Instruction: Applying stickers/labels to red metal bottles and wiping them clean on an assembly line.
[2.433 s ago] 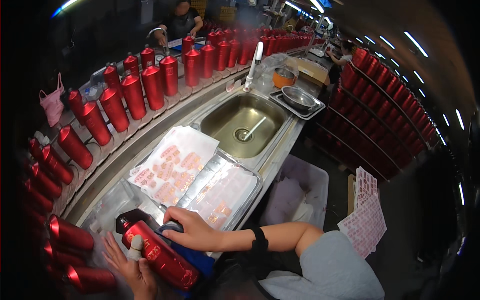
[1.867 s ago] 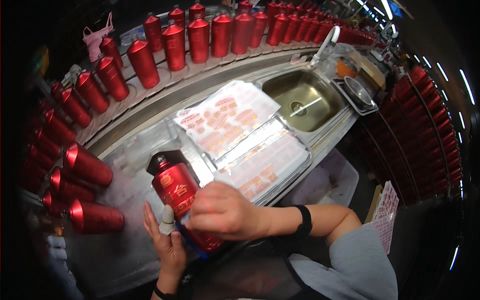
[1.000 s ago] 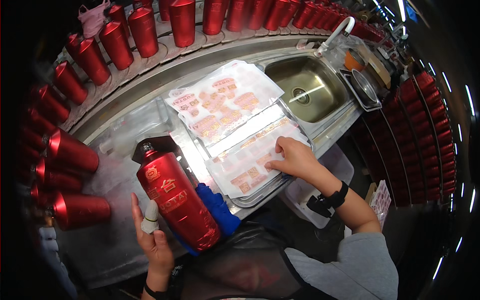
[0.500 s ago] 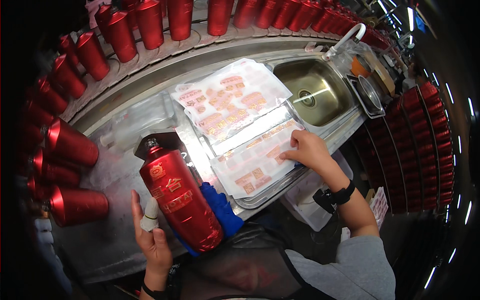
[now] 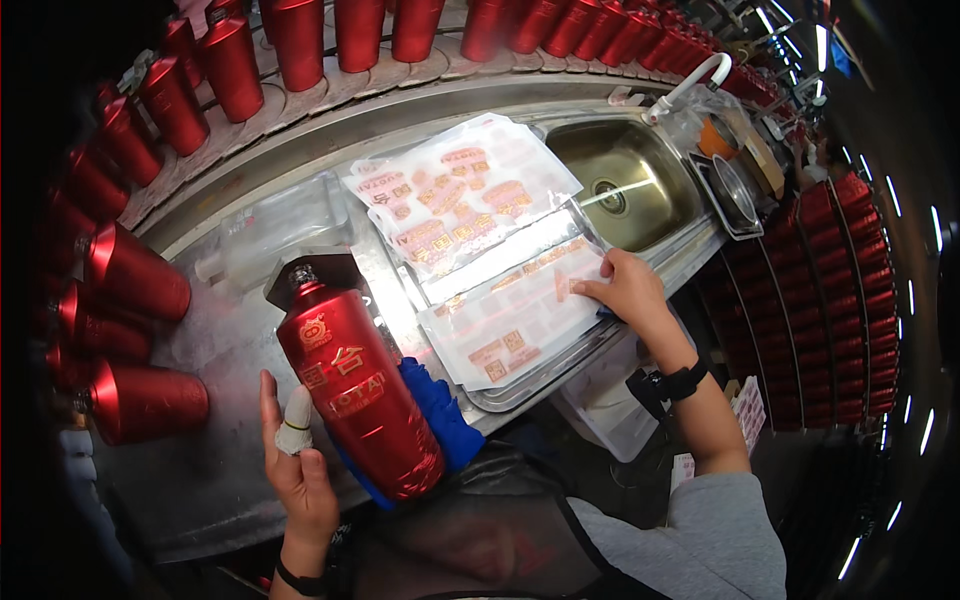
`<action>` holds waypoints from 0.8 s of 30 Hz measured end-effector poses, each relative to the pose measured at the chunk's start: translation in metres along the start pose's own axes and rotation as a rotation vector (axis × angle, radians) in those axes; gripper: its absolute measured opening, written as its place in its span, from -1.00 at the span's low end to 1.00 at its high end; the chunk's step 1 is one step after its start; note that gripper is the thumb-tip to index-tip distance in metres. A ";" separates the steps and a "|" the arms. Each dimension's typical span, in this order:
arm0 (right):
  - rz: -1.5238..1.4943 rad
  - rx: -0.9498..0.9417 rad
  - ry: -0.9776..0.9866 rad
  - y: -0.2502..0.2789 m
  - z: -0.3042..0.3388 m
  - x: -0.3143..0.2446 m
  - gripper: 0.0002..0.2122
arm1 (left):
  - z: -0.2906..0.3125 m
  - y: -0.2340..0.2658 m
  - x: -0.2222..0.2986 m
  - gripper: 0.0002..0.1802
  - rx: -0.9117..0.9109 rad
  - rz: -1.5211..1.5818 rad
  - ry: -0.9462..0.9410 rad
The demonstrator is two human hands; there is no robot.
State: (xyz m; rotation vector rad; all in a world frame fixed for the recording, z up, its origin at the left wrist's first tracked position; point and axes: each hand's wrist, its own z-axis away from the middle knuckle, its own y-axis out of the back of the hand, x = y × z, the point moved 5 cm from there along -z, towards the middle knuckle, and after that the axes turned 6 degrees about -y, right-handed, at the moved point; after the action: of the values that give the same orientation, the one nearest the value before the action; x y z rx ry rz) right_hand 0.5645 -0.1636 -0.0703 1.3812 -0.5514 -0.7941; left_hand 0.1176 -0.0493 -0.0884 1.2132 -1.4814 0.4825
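Observation:
A tall red bottle [image 5: 355, 388] lies tilted on a blue cloth [image 5: 440, 412] at the near edge of the steel counter. My left hand [image 5: 298, 470] rests flat against the bottle's left side, fingers spread, one fingertip wrapped in white tape. My right hand [image 5: 628, 290] reaches out to a clear sheet of small red and gold labels [image 5: 515, 315] lying in a shallow steel tray [image 5: 545, 370], its fingertips pressing on the sheet's right edge. A second label sheet [image 5: 455, 195] lies just beyond.
Rows of red bottles [image 5: 300, 40] line the back ledge, and more lie on their sides at the left [image 5: 140, 400]. A steel sink [image 5: 620, 185] with a white tap [image 5: 690, 80] is at the right. Red bottles fill shelves [image 5: 850, 290] at far right.
My right hand left the bottle and moved right onto the label sheet in the tray. The bottle now rests against my left hand alone. My view swung left and down.

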 end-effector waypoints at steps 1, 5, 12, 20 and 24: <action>0.001 0.001 0.002 0.000 -0.001 0.000 -0.54 | 0.000 0.001 -0.001 -0.37 0.005 0.001 -0.002; 0.031 0.274 -0.017 0.001 -0.011 0.017 -0.54 | -0.001 0.002 0.001 -0.37 0.003 -0.022 -0.002; -0.102 0.125 -0.079 -0.007 -0.020 0.024 -0.63 | 0.001 0.002 0.001 -0.36 -0.015 -0.056 -0.001; -0.108 0.418 0.023 0.004 -0.024 0.033 -0.73 | -0.001 0.000 0.000 -0.36 -0.012 -0.080 -0.001; -0.216 0.238 -0.095 0.016 -0.073 0.056 -0.76 | -0.001 0.003 0.000 -0.36 -0.002 -0.083 -0.001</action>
State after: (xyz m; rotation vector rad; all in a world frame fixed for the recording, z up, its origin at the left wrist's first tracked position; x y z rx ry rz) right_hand 0.6578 -0.1594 -0.0704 1.6483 -0.5914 -0.9967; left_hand 0.1154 -0.0472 -0.0871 1.2681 -1.4256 0.4242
